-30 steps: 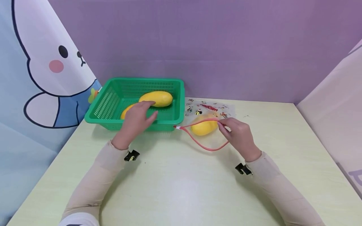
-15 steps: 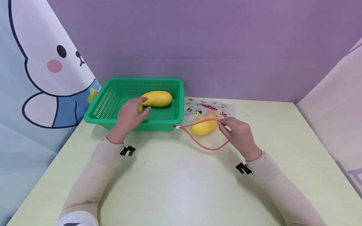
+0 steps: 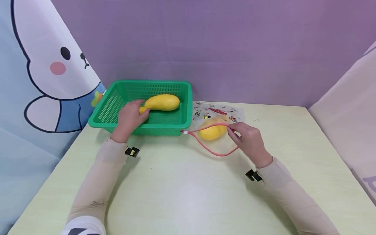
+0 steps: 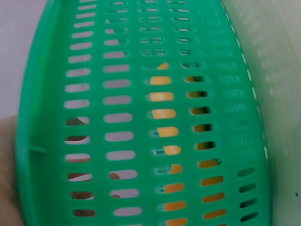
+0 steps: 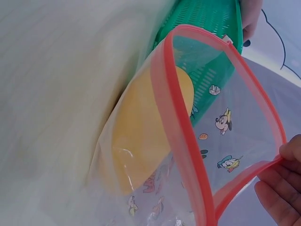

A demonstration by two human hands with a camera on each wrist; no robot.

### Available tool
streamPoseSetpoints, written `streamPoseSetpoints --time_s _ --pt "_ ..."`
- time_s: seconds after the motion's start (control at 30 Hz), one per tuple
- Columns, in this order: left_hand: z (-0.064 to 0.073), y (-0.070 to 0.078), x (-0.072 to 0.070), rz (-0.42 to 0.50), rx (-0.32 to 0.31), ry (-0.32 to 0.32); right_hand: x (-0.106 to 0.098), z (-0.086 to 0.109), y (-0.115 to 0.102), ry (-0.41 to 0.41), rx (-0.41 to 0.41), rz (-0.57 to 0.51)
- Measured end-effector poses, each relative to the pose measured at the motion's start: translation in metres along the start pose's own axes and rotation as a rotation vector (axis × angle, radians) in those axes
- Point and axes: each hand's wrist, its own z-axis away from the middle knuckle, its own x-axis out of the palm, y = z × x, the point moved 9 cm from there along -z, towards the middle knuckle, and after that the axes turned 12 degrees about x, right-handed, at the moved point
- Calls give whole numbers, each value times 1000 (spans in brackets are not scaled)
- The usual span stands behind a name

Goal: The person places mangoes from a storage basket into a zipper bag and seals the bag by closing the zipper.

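Mango (image 3: 143, 110), upper left of frame: left hand (image 3: 129, 117) lowered, now grips it; right hand (image 3: 248, 141) pinches bag (image 5: 187, 129). Both secured.

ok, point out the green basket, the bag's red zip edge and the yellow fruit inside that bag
Green basket (image 3: 164, 126): head view, on the front rim.
Red zip edge (image 5: 183, 122): right wrist view, midway along the strip crossing the fruit.
Bagged yellow fruit (image 5: 138, 127): right wrist view, middle of its side.
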Motion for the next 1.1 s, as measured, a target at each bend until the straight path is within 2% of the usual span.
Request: streamPoseSetpoints --time_s 0.1,0.33,0.43,0.83,1.1 --pt "-1 -6 5 6 -31 -51 -1 0 0 2 -4 1" --pt "-5 -21 18 2 -119 -264 -1 -1 1 -4 5 8" --pt "-5 -27 20 1 -134 -315 -1 -1 0 -8 6 5" --pt "-7 -37 17 -6 -151 -399 -3 -2 -4 -13 5 10" --pt "-5 -51 23 19 -176 -457 -8 -2 -10 -13 -2 23"
